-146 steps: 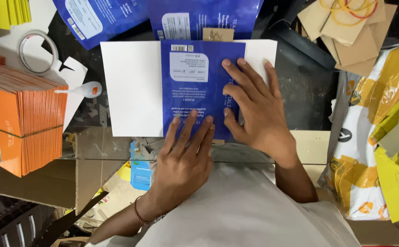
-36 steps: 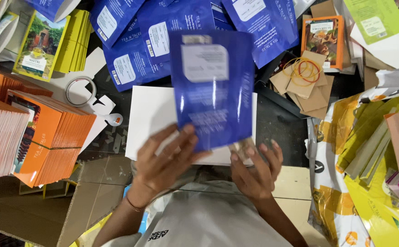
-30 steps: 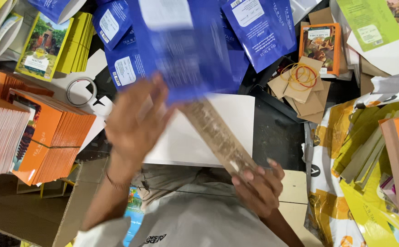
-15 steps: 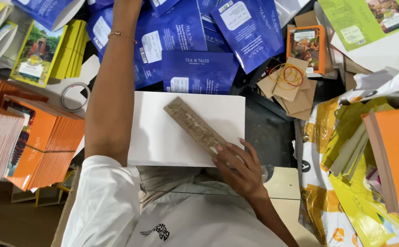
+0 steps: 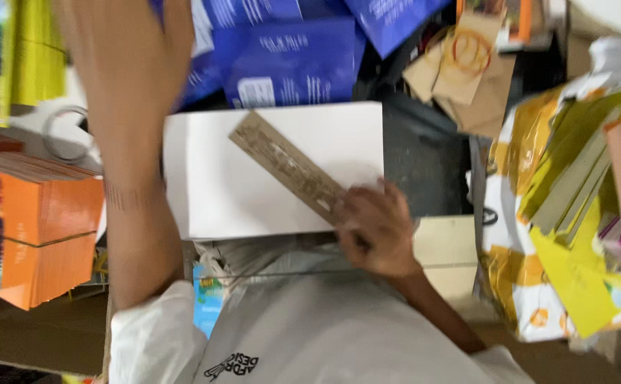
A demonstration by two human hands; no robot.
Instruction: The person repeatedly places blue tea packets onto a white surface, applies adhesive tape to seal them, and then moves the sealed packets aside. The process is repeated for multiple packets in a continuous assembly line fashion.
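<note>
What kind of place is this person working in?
Probably a small packing or print-finishing workspace. Blue printed pouches lie heaped beyond a white board, orange booklets stand in stacks, and the right hand holds a wooden ruler on the board.

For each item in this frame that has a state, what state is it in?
Wooden ruler: lying diagonally on the white sheet, held at its near end.
White sheet: flat, unfolded.
Right hand: closed on the ruler.
Left hand: out of view; the forearm reaches up past the frame edge.
Blue pouches: piled, overlapping.
Orange booklets: stacked.
Tape roll: lying flat.
</note>
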